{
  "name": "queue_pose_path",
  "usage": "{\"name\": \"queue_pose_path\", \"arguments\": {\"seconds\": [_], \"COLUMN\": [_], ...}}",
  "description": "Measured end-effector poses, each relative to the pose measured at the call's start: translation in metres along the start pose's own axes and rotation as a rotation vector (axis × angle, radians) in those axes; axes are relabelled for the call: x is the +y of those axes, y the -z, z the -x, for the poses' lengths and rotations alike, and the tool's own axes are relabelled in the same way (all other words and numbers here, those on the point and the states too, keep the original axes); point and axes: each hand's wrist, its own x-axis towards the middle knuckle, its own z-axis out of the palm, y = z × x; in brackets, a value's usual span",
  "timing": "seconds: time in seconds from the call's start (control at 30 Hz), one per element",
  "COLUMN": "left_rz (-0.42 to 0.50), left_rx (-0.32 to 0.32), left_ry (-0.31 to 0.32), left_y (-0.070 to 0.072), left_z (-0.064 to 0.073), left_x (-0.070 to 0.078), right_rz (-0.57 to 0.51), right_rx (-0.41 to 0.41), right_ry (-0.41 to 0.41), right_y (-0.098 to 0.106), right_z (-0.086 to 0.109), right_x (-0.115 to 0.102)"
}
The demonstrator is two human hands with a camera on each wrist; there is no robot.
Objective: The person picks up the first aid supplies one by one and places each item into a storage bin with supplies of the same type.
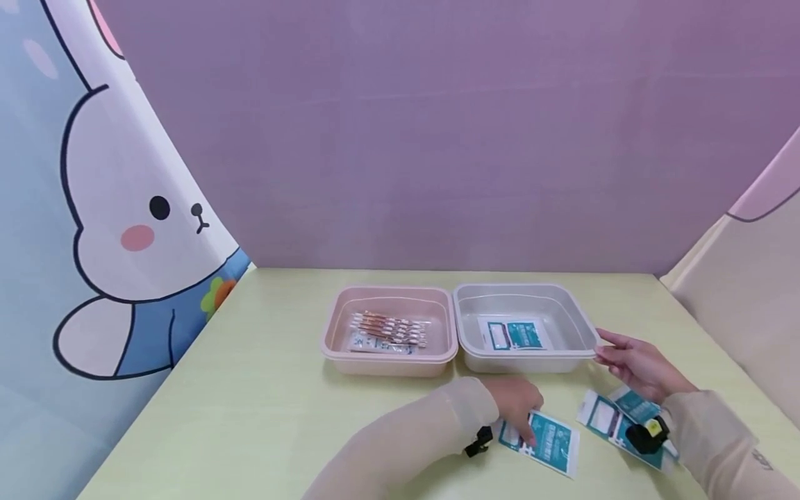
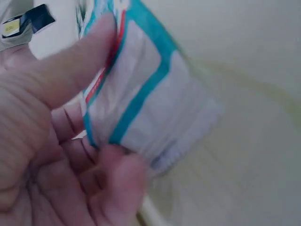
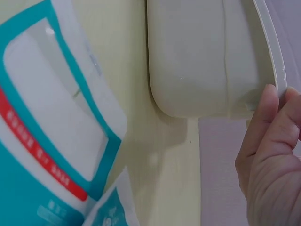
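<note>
Teal-and-white packet (image 1: 542, 439) lies on the pale table (image 1: 262, 403) in front of the grey tray (image 1: 578, 326), pinched between thumb and fingers of the left hand (image 1: 515, 406). The right hand (image 1: 634, 364) grips the grey tray's rim at its near right corner. The slick packet could slip from so light a pinch — or snag on the tray wall. A pink tray (image 1: 334, 326) of sachets touches the grey one; two more packets (image 1: 619, 417) lie beside the right wrist.
</note>
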Motion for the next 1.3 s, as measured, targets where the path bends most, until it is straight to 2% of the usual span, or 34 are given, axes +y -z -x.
{"name": "queue_pose_path", "arguments": {"seconds": [0.07,0.17,0.33,0.47,0.6,0.67,0.73,0.83,0.97,1.1,1.2,1.3], "left_rz": [0.057,0.127,0.11,0.032,0.109,0.17,0.214,0.248,0.315,0.462,0.573,0.625], "left_rx": [-0.018,-0.038,-0.004,0.032,-0.012,-0.046,-0.063,-0.055,0.007,0.06,0.082,0.109], "left_ry": [-0.01,0.012,0.009,-0.076,-0.185,-0.204,-0.204,-0.181,-0.141,-0.113,-0.115,-0.115], "left_y": [0.002,0.005,0.015,0.023,0.033,0.038,0.043,0.052,0.062,0.067,0.072,0.078], "left_z": [0.005,0.013,0.022,0.027,0.035,0.04,0.044,0.048,0.051,0.051,0.049,0.049], "left_x": [-0.002,-0.006,-0.011,-0.021,-0.035,-0.04,-0.045,-0.051,-0.059,-0.067,-0.075,-0.084], "right_rz": [-0.009,-0.03,-0.093,-0.127,-0.138,-0.132,-0.126,-0.115,-0.116,-0.109,-0.124,-0.145], "right_rx": [-0.006,-0.018,-0.021,-0.026,-0.035,-0.027,-0.016,0.001,0.0,-0.002,-0.015,-0.031], "right_ry": [0.004,0.014,0.012,0.021,0.02,0.015,0.009,-0.001,-0.005,-0.005,0.003,0.004], "right_y": [0.0,0.0,0.0,-0.001,-0.002,-0.003,-0.003,-0.004,-0.006,-0.004,-0.002,-0.001], "right_z": [-0.001,-0.001,-0.001,-0.001,-0.002,-0.002,-0.002,-0.003,-0.002,0.001,0.003,0.001], "right_x": [0.0,0.0,0.001,0.001,0.001,0.001,0.001,0.001,0.002,0.006,0.009,0.008]}}
